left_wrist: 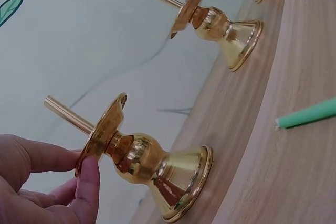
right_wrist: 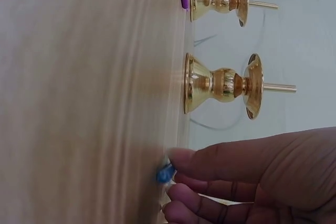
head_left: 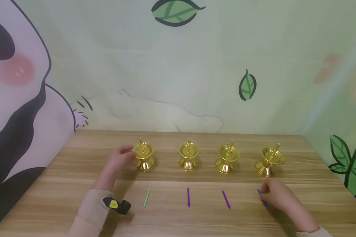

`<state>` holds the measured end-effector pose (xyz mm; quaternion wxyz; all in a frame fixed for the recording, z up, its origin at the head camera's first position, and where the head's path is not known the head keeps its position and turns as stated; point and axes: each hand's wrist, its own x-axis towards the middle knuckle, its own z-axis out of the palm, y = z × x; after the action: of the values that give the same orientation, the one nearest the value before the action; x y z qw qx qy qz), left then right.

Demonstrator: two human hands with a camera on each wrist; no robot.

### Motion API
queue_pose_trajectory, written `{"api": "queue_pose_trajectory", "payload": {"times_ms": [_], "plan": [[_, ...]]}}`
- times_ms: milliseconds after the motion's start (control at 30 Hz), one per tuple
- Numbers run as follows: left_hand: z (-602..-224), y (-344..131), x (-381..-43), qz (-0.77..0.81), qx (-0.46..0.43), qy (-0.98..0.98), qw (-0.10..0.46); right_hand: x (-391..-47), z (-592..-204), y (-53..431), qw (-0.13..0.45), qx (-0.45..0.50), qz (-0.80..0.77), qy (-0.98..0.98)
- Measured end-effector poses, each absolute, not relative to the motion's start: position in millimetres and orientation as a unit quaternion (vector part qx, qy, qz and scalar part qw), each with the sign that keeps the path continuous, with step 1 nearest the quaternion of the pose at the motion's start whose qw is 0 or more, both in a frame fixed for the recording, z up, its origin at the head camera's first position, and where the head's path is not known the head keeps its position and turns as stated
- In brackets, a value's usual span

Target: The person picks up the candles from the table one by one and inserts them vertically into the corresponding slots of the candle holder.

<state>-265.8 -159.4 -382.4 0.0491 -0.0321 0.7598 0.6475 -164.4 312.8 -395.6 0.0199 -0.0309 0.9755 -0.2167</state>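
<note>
At the left end of a row, a gold candlestick (head_left: 145,163) stands upright on the wooden table. My left hand (head_left: 120,159) pinches the rim of its dish between thumb and fingers, as the left wrist view shows of the candlestick (left_wrist: 139,158). A slim blue candle (head_left: 265,203) lies at the right, in front of the rightmost gold candlestick (head_left: 265,168). Thumb and fingertips of my right hand (head_left: 280,195) pinch this candle close over the tabletop. In the right wrist view the blue candle (right_wrist: 165,174) shows only in part between the fingers.
Two more gold candlesticks (head_left: 188,163) (head_left: 225,166) stand between the outer ones. A green candle (head_left: 147,197) and two purple candles (head_left: 188,197) (head_left: 226,199) lie spaced out in front. Behind the table (head_left: 166,220) hangs a printed backdrop (head_left: 136,65).
</note>
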Motion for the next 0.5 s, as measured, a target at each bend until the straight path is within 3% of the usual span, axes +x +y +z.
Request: {"api": "queue_pose_trajectory", "payload": {"times_ms": [500], "plan": [[-383.9,-161.3,-266.7,0.669,-0.032,0.739,0.066,-163.7,-396.7,313.3,0.030,-0.054,-0.215,0.975]]}}
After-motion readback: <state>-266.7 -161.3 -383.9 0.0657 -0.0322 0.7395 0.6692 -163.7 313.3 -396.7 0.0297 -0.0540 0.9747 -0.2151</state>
